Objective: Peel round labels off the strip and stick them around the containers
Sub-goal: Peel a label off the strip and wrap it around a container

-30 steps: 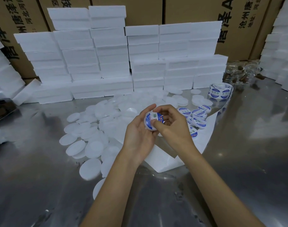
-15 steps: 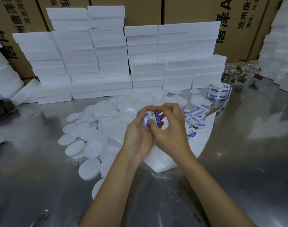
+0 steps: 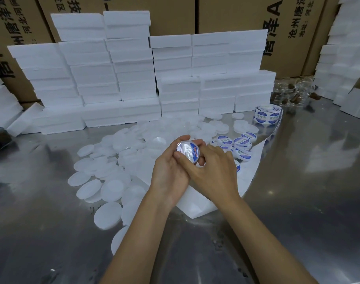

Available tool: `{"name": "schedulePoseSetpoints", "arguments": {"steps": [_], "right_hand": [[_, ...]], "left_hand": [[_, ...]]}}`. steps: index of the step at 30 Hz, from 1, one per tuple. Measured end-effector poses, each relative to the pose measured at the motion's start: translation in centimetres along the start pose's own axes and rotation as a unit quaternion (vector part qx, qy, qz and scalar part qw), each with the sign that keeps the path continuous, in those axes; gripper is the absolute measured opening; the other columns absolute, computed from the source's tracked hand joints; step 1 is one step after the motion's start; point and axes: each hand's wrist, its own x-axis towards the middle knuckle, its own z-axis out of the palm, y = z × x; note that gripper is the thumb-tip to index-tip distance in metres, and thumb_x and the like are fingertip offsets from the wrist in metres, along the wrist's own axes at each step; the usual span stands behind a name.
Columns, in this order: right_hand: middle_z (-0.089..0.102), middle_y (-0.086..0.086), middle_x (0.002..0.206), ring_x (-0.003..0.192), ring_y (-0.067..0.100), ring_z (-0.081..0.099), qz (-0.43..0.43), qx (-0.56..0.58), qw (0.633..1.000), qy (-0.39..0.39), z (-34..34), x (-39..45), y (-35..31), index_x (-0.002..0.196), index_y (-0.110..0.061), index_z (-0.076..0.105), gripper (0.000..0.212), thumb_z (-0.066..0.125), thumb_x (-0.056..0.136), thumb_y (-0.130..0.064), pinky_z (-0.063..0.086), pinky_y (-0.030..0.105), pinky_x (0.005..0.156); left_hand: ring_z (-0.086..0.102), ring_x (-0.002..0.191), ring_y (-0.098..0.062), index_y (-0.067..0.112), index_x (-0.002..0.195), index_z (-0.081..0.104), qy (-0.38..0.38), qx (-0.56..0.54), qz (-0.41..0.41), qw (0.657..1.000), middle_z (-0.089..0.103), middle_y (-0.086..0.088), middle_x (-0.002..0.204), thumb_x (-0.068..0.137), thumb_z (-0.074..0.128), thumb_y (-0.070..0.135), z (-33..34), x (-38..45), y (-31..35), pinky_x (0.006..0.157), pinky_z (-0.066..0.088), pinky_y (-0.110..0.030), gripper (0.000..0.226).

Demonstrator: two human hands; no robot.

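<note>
Head view: both hands (fingers curled) grip labelled container, seemingly pressing label.

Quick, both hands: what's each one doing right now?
Left hand: grips the small round blue-and-white labelled container.
Right hand: fingers press on the same container.

A small round clear container sits tilted between both hands, its face bearing a blue-and-white round label that looks glossy and slightly blurred. Behind it, to the right, a cluster of labelled containers lies jumbled on the surface — blue-and-white faces up or tilted. A roll of labels stands farther back on the right, its white backing strip trailing forward past the cluster. Plain white round lids or containers spread in a loose heap to the left.
</note>
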Motion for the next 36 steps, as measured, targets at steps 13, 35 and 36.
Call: {"name": "schedulePoseSetpoints", "arguments": {"steps": [13,35,36], "right_hand": [[0.051,-0.005,0.057,0.057,0.013,0.049,0.072,0.084,0.994,0.01,-0.1,0.8,1.9,0.065,-0.016,0.052,0.049,0.034,0.106,-0.038,0.03,0.029,0.054],[0.038,-0.01,0.054,0.055,0.007,0.036,0.068,0.214,0.966,-0.129,-0.9,0.7,2.4,0.067,-0.017,0.037,0.045,0.046,0.1,-0.045,0.033,0.031,0.059],[0.038,-0.011,0.054,0.055,0.006,0.037,0.072,0.213,0.965,-0.131,-1.0,0.8,2.6,0.067,-0.016,0.039,0.045,0.047,0.1,-0.047,0.034,0.031,0.059]], "left_hand": [[0.071,0.083,-0.015,0.017,0.127,0.066,0.048,0.381,0.093,0.918,0.075,-0.005,0.106,0.094,0.066,0.006,-1.0,0.2,-0.6,0.073,0.057,-0.027,0.035],[0.069,0.057,-0.024,0.018,0.126,0.064,0.052,0.38,0.118,0.916,0.072,-0.012,0.085,0.1,0.06,0.011,-1.4,0.0,0.0,0.058,0.058,-0.03,0.027],[0.069,0.058,-0.025,0.019,0.127,0.064,0.042,0.379,0.112,0.918,0.072,-0.013,0.089,0.099,0.06,0.009,-1.4,0.0,0.0,0.059,0.059,-0.03,0.03]]}}
